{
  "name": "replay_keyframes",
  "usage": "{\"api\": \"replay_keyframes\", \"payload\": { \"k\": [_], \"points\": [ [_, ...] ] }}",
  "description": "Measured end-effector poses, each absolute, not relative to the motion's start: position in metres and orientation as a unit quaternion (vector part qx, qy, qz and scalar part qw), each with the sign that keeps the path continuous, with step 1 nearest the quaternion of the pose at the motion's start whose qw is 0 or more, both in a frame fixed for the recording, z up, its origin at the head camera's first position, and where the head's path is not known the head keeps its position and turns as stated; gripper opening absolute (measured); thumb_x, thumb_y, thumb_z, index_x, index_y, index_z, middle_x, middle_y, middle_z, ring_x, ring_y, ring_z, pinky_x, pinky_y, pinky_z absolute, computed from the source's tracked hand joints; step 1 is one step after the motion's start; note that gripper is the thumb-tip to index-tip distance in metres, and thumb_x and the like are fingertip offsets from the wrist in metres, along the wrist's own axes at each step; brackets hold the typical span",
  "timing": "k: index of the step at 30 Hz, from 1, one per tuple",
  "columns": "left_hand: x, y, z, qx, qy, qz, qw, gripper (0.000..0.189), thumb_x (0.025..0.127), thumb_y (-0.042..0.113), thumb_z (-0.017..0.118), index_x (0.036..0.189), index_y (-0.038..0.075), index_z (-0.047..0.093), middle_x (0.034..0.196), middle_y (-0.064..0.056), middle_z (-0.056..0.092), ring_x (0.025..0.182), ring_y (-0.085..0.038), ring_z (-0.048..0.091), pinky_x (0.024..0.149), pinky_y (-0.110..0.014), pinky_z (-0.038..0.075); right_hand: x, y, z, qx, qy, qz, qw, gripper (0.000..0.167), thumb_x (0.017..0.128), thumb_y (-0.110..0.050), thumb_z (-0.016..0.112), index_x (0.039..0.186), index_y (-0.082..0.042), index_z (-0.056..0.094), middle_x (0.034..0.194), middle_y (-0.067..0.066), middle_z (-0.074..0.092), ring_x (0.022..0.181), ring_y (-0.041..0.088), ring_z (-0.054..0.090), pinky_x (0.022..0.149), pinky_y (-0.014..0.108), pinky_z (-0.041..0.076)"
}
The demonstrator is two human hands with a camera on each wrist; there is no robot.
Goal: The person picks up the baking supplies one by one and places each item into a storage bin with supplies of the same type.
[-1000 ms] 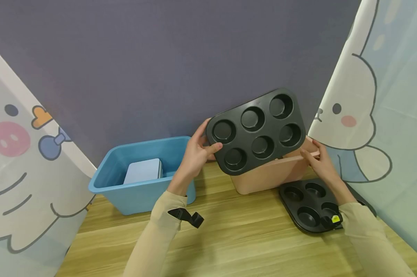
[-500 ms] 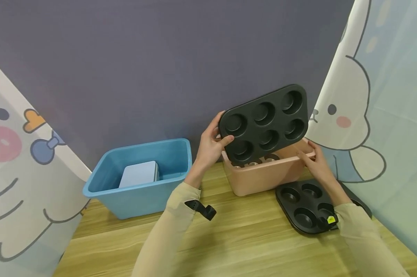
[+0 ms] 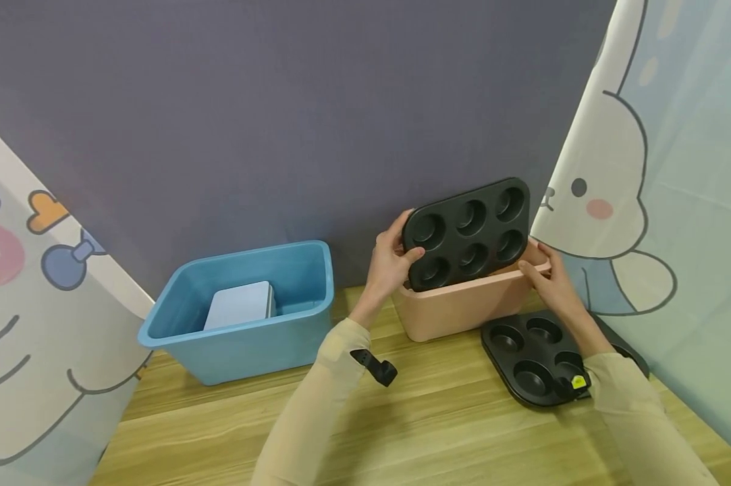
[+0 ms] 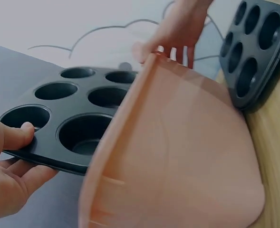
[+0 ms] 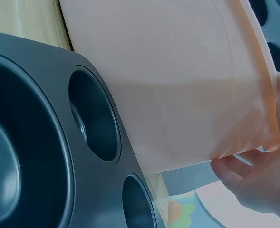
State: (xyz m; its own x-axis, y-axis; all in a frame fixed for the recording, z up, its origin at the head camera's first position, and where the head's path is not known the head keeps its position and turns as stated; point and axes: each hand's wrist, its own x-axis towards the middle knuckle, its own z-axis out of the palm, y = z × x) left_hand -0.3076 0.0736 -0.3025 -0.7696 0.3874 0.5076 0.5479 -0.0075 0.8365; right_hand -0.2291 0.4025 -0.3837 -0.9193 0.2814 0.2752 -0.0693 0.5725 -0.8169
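Observation:
A dark muffin tin (image 3: 470, 233) with several cups is tilted up, its lower edge inside the pink bin (image 3: 462, 310). My left hand (image 3: 389, 266) pinches the tin's left end, thumb over the cup side and fingers behind, as the left wrist view also shows the hand (image 4: 11, 166). At the bin's right end, my right hand (image 3: 550, 280) grips the rim; in the right wrist view the fingers of that hand (image 5: 258, 175) curl under the rim. What lies in the bin is hidden by the tin.
A second muffin tin (image 3: 532, 361) lies on the wooden table (image 3: 401, 432) under my right forearm, with another dark tin partly showing beside it. On the left stands a blue bin (image 3: 262, 347) with white flat boxes (image 3: 240, 304) inside. A grey wall (image 3: 280, 121) rises behind.
The held muffin tin has moved right and then down, so its lower edge now sits within the pink bin. My right hand has stayed on the bin's rim.

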Motion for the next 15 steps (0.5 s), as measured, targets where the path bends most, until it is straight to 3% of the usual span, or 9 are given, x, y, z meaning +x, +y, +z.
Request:
{"api": "replay_keyframes", "payload": {
  "k": [2,8,10,15],
  "points": [
    [-0.308,0.077,-0.307,-0.323,-0.715,-0.617,0.060,0.069,0.090,0.000,0.070,0.147,0.031,0.047,0.127,-0.015,0.064,0.107,-0.027,0.070,0.084,-0.033,0.058,-0.228,0.402,-0.383,-0.065,-0.868,0.453,0.194,0.081,0.102,-0.044,0.049,0.160,-0.007,0.004,0.136,0.029,0.040,0.097,-0.002,0.045,0.072,0.008,0.041],
    [-0.312,0.082,-0.321,-0.313,-0.728,-0.608,0.031,0.070,0.091,-0.001,0.068,0.148,0.033,0.046,0.133,-0.011,0.062,0.107,-0.023,0.069,0.083,-0.031,0.058,-0.227,0.398,-0.382,-0.074,-0.869,0.449,0.193,0.084,0.101,-0.047,0.050,0.160,-0.008,0.004,0.144,0.033,0.034,0.112,0.026,0.047,0.072,0.009,0.040],
    [-0.312,0.084,-0.323,-0.314,-0.736,-0.600,0.029,0.070,0.091,-0.001,0.068,0.148,0.033,0.047,0.133,-0.010,0.062,0.107,-0.023,0.069,0.083,-0.031,0.057,-0.227,0.398,-0.382,-0.075,-0.869,0.450,0.193,0.084,0.101,-0.047,0.049,0.160,-0.008,0.004,0.144,0.033,0.034,0.114,0.029,0.047,0.072,0.008,0.040],
    [-0.310,0.089,-0.324,-0.305,-0.786,-0.537,0.040,0.070,0.092,0.005,0.069,0.150,0.036,0.042,0.133,-0.008,0.064,0.105,-0.022,0.069,0.082,-0.034,0.056,-0.228,0.398,-0.383,-0.071,-0.868,0.449,0.199,0.082,0.102,-0.044,0.050,0.160,-0.007,0.006,0.143,0.033,0.035,0.107,0.017,0.049,0.072,0.008,0.040]
  ]
}}
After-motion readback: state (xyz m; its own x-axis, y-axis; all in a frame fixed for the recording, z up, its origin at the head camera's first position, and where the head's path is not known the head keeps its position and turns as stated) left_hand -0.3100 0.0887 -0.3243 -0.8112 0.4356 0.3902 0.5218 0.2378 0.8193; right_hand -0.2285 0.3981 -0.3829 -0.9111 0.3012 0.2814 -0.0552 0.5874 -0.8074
